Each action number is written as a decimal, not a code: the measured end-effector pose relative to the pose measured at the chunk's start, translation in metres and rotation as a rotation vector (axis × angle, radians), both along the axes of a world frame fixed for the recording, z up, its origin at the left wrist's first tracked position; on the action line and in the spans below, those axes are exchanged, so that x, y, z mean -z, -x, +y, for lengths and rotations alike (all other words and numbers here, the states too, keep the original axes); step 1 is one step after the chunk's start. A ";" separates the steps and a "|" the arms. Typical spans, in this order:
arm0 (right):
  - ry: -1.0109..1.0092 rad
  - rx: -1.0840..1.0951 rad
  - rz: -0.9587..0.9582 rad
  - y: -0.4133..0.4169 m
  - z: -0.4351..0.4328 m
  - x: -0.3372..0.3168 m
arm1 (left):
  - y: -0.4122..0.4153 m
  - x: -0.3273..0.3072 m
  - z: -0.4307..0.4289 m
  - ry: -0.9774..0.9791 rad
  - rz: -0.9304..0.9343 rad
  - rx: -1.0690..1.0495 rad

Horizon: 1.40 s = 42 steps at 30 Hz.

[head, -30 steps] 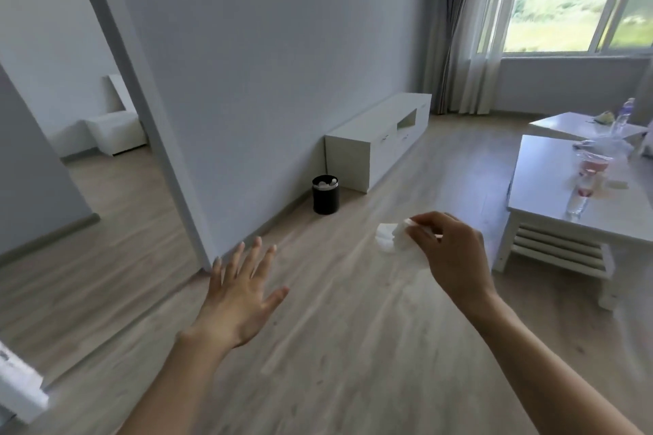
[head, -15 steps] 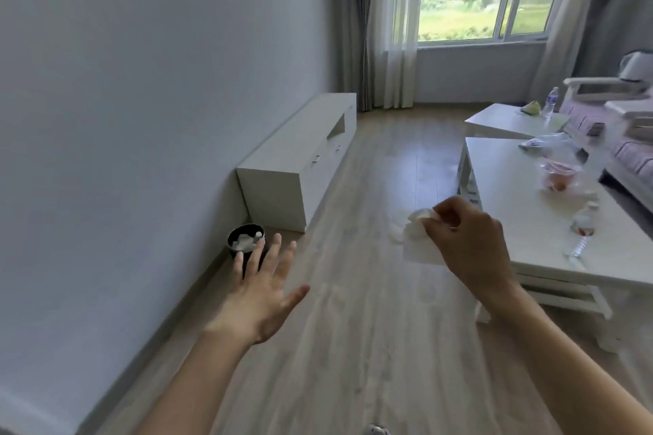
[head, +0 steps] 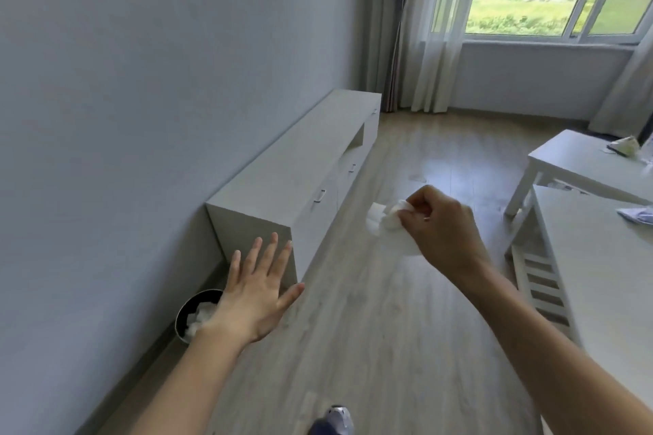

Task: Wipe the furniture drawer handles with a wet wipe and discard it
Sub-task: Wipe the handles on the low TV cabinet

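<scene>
The crumpled white wet wipe (head: 383, 224) is hanging in the air out in front of the long low white wooden cabinet (head: 300, 166), apart from its drawer face. The curled fingers (head: 417, 208) of the right hand (head: 441, 226) are pinching it. The small metal drawer handles (head: 319, 196) are lying ahead and left of that hand, spaced along the cabinet's long axis, which is running away beside the grey wall (head: 141, 81). The left hand (head: 254, 297), fingers spread wide and holding nothing, is hovering nearer the cabinet's near end, partly hiding the round black waste bin (head: 190, 311) beside that end. The right hand is likely needing a forward-left reach to the nearest handle.
</scene>
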State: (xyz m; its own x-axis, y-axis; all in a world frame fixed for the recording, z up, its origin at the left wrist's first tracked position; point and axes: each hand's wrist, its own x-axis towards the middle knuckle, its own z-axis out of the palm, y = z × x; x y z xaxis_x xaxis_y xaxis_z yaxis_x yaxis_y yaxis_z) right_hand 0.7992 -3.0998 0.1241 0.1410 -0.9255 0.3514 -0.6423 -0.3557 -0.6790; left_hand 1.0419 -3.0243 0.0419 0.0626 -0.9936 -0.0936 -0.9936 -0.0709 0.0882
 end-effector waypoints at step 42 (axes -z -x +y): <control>-0.179 -0.580 -0.045 -0.271 -0.885 0.564 | -0.172 0.492 -0.711 0.364 0.056 -0.648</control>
